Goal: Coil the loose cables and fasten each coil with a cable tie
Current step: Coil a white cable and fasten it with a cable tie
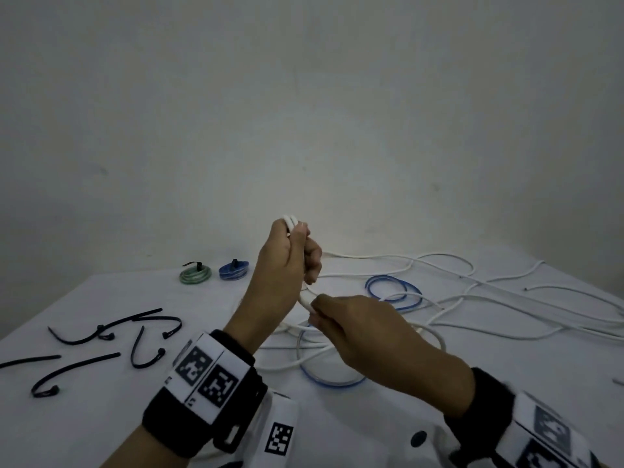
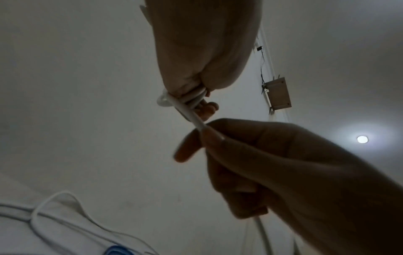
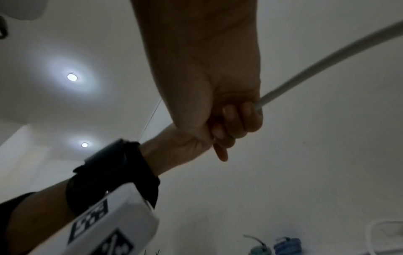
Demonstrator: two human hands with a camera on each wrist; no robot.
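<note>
My left hand (image 1: 297, 244) is raised above the table and grips a small bundle of white cable loops (image 1: 290, 219), which stick out above its fingers. Just below it my right hand (image 1: 317, 312) pinches the same white cable (image 1: 305, 300) between thumb and fingers. In the left wrist view the loops (image 2: 189, 99) sit under my left hand's fingers, and the right hand (image 2: 209, 138) holds the strand (image 2: 194, 119) running out of them. In the right wrist view the right hand (image 3: 240, 117) is curled round the cable (image 3: 316, 69). The rest of the white cable (image 1: 472, 298) sprawls over the table at right.
A loose blue cable (image 1: 393, 292) lies tangled with the white one on the white table (image 1: 101, 417). A tied green coil (image 1: 196, 273) and a tied blue coil (image 1: 234, 270) rest at the back. Several black cable ties (image 1: 135, 324) are scattered at left.
</note>
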